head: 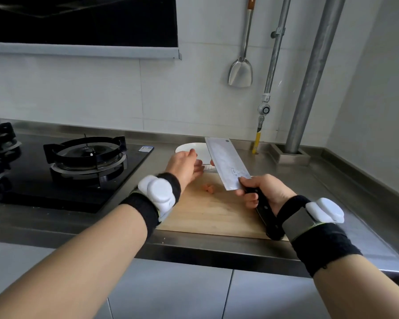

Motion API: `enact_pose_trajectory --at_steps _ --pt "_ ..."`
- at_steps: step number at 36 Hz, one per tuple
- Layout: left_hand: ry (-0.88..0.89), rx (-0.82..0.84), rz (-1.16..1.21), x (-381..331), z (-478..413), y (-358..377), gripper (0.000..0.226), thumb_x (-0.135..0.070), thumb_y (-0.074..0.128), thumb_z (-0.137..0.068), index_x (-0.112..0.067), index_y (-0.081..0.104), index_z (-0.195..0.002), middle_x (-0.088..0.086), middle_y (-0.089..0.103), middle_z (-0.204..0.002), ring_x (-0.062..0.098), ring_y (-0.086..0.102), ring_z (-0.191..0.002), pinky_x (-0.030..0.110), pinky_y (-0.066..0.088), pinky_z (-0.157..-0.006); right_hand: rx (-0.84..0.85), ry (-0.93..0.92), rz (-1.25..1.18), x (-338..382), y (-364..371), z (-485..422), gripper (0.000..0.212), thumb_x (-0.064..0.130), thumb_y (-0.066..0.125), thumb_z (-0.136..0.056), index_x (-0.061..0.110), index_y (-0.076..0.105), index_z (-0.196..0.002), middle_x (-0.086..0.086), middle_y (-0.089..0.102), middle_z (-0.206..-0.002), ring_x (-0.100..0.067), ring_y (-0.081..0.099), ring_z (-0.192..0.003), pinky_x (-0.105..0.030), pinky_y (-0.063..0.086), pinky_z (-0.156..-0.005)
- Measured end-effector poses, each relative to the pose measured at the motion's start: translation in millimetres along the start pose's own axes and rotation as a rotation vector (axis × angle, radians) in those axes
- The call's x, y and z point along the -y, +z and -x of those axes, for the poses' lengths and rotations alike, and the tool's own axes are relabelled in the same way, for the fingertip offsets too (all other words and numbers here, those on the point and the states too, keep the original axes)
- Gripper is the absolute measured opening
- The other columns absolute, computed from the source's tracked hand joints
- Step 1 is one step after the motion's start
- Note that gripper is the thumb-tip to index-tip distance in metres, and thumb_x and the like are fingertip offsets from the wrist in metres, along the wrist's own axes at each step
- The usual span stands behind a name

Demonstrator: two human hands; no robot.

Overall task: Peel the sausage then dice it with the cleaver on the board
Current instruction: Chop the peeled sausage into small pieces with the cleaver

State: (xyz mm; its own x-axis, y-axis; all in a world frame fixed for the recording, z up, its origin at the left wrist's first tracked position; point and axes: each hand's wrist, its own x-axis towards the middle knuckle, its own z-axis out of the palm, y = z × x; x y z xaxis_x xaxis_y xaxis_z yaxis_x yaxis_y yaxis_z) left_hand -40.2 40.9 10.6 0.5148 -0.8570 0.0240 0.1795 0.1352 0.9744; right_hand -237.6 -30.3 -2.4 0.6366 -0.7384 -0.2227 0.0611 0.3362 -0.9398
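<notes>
Sausage cubes lie on the board; your right hand grips the raised cleaver, your left hand spreads open beside a white dish.

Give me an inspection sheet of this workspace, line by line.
Surface: steel counter with wooden board on it.
Job's things: cleaver raised above the board; a few sausage pieces on the board; white plate behind.
Clutter: nothing seen.
Hands: right hand grips the cleaver handle; left hand open near the blade.
Cables: nothing seen.
Surroundings: gas hob on the left, spatula hanging on the wall, pipes.
</notes>
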Motion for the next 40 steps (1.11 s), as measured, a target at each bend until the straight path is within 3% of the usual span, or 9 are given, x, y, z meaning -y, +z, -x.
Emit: enact_pose_trajectory --at_steps 5,8,13,18,25,29,33,37,40 --pt "-0.352 0.189 0.177 -8.5 1.7 16.7 0.044 -0.039 0.042 -0.103 0.001 0.057 -0.111 0.018 0.067 -0.103 0.03 0.068 -0.085 0.037 0.056 -0.065 -0.017 -0.005 -0.006 -1.5 -2.0 -0.7 0.015 0.007 0.053 -0.094 -0.002 0.055 -0.107 -0.017 0.062 -0.067 -0.011 0.034 -0.036 -0.023 0.032 -0.034" --pt "-0.336 0.211 0.061 -7.5 -0.1 19.3 0.02 -0.02 0.054 -0.099 -0.006 0.06 -0.112 0.011 0.066 -0.096 0.021 0.062 -0.071 0.027 0.048 -0.055 -0.011 0.003 -0.018 -2.1 -3.5 -2.0 0.017 0.006 0.052 -0.094 -0.002 0.056 -0.108 -0.018 0.062 -0.067 -0.011 0.034 -0.036 -0.022 0.032 -0.035" --pt "-0.277 0.117 -0.051 -8.7 -8.7 15.6 0.011 -0.006 0.064 -0.091 -0.005 0.061 -0.103 0.006 0.062 -0.074 0.012 0.054 -0.055 0.019 0.04 -0.04 -0.018 -0.003 -0.046 -3.5 -4.2 -2.8 0.021 0.006 0.054 -0.094 -0.003 0.054 -0.112 -0.019 0.062 -0.069 -0.012 0.035 -0.037 -0.023 0.033 -0.036" --pt "-0.179 0.02 -0.143 -20.3 -19.3 7.8 0.007 -0.005 0.064 -0.091 -0.004 0.059 -0.087 0.01 0.059 -0.067 0.015 0.05 -0.052 0.022 0.038 -0.044 -0.066 -0.019 -0.097 -3.8 -4.7 -2.1 0.018 0.005 0.05 -0.097 -0.003 0.053 -0.112 -0.018 0.062 -0.066 -0.01 0.036 -0.036 -0.021 0.033 -0.035" --pt "0.013 -0.121 -0.768 -30.8 -32.1 -10.2 0.012 -0.003 0.059 -0.088 -0.011 0.068 -0.083 0.003 0.061 -0.081 0.023 0.053 -0.07 0.017 0.045 -0.042 -0.088 -0.003 -0.106 -2.9 -4.4 3.2 0.017 0.004 0.048 -0.097 -0.004 0.053 -0.111 -0.018 0.062 -0.065 -0.01 0.038 -0.037 -0.02 0.035 -0.035" --pt "0.057 -0.091 -0.846 -24.0 -36.5 -8.0 0.016 -0.002 0.059 -0.088 -0.008 0.073 -0.095 -0.002 0.065 -0.085 0.017 0.059 -0.075 0.031 0.057 -0.076 -0.16 -0.026 -0.031 -3.1 -2.7 4.0 0.013 0.0 0.051 -0.094 -0.009 0.054 -0.103 -0.021 0.065 -0.06 -0.013 0.042 -0.035 -0.021 0.038 -0.035" --pt "-0.021 -0.027 -0.871 -10.0 -37.1 -8.3 0.025 0.003 0.05 -0.091 -0.01 0.071 -0.096 0.003 0.072 -0.088 0.019 0.063 -0.078 0.041 0.061 -0.068 -0.175 -0.017 0.027 -2.5 -0.2 4.3 0.012 -0.003 0.05 -0.091 -0.01 0.055 -0.099 -0.021 0.064 -0.06 -0.016 0.047 -0.036 -0.021 0.041 -0.036" --pt "0.103 0.091 -1.053 -9.8 -39.0 -8.1 0.021 -0.004 0.054 -0.091 -0.016 0.071 -0.09 0.004 0.073 -0.092 0.023 0.063 -0.077 0.02 0.054 -0.057 -0.154 0.0 0.08 -2.4 -2.6 2.6 0.018 -0.003 0.05 -0.088 -0.014 0.054 -0.102 -0.022 0.059 -0.066 -0.02 0.048 -0.042 -0.022 0.042 -0.036" --pt "0.139 0.162 -1.135 -11.7 -39.5 -9.5 0.018 -0.008 0.062 -0.088 -0.023 0.07 -0.083 0.004 0.072 -0.089 0.028 0.068 -0.082 0.022 0.053 -0.062 -0.152 0.005 0.115 -2.3 -3.4 2.4 0.014 -0.002 0.05 -0.088 -0.012 0.056 -0.096 -0.021 0.058 -0.065 -0.02 0.049 -0.041 -0.022 0.043 -0.037"
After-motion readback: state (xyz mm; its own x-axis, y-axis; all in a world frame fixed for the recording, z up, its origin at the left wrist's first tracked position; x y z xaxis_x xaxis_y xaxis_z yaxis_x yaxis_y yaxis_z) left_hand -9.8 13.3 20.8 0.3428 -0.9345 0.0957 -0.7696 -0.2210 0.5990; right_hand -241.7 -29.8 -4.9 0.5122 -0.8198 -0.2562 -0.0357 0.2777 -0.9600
